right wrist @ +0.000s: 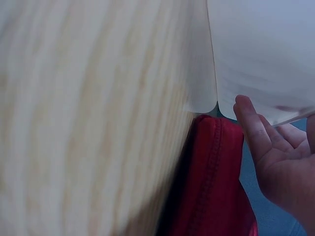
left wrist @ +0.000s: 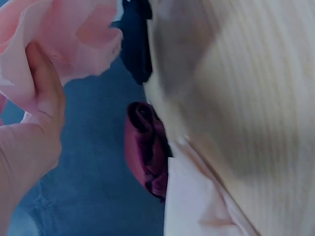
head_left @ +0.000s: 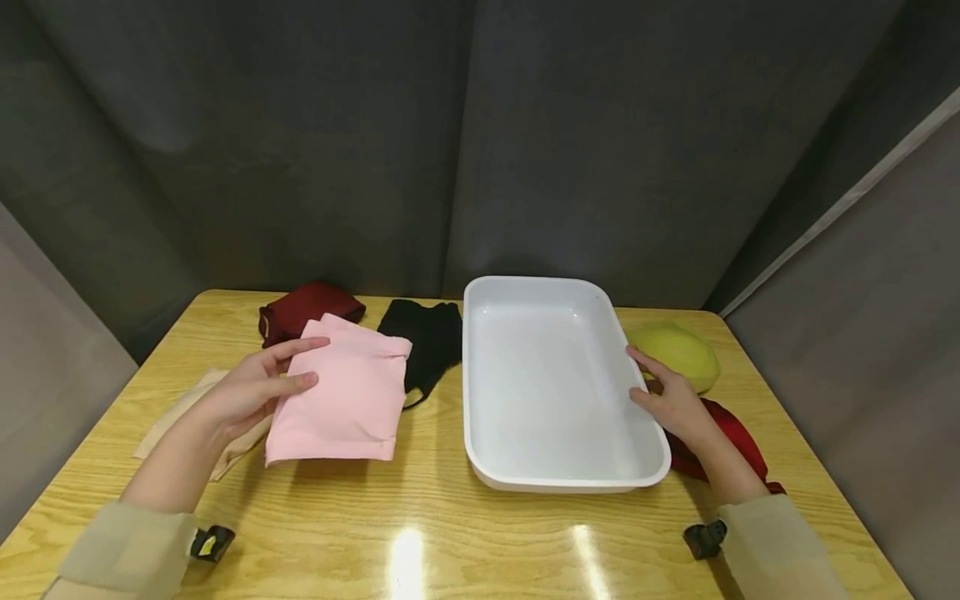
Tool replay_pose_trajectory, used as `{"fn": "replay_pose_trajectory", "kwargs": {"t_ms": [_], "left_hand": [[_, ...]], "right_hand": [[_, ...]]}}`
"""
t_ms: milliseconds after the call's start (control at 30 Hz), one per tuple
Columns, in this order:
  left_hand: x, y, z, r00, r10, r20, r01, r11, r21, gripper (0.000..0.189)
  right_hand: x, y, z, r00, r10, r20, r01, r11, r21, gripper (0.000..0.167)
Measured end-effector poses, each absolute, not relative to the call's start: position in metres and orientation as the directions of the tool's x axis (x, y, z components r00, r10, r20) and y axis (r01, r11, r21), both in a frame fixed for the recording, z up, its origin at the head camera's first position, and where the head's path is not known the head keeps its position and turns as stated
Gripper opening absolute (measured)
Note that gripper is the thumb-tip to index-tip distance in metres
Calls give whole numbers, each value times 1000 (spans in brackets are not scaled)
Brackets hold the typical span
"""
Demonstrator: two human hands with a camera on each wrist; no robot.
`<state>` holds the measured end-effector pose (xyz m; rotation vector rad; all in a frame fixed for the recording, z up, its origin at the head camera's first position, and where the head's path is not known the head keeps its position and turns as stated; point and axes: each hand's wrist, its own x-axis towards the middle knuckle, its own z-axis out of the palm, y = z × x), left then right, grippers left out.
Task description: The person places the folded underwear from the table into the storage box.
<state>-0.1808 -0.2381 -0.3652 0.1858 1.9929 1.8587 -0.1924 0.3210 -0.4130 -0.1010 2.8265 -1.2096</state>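
My left hand (head_left: 251,390) holds a pink folded garment (head_left: 345,396) by its left side, thumb on the near face. The garment is lifted over the table, its lower edge hanging above the wood. In the left wrist view, the thumb presses into the loose pink fabric (left wrist: 93,44). A white rectangular basin (head_left: 551,383) stands right of centre. My right hand (head_left: 675,404) grips its right rim, with the thumb over the edge and the other fingers along the outer wall (right wrist: 253,130). Beneath the right forearm lies a red bra (head_left: 731,437).
A dark red folded garment (head_left: 311,308) and a black one with a strap (head_left: 423,337) lie at the back left. Some beige fabric (head_left: 176,412) is under the left hand. A yellow-green cup-shaped garment (head_left: 678,354) sits right of the basin. Grey curtains (head_left: 330,150) surround the wooden table (head_left: 322,533).
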Motion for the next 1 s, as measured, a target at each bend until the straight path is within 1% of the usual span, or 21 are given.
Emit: {"fn": "replay_pose_trajectory", "kwargs": {"t_ms": [333,700,867,1000], "left_hand": [[-173,-222,-342,-930,313,-195,-162,129,978,62],[-165,-195,-320,-950,270,-156,-164,-8,986,61],[-160,-183,-312,-959,253,-129,-142,-35,989,60],[-158,-174,-305,-957,275,-92,-111,-55,992,59]], "right_hand": [[-191,322,-413,-997,-76,-24,-36,693,-720,66],[-192,325,-415,-997,-73,-39,-22,688,-726,66],[-192,324,-413,-997,-71,-35,-23,686,-727,66],[-191,324,-413,-997,-72,-29,-28,688,-725,66]]}}
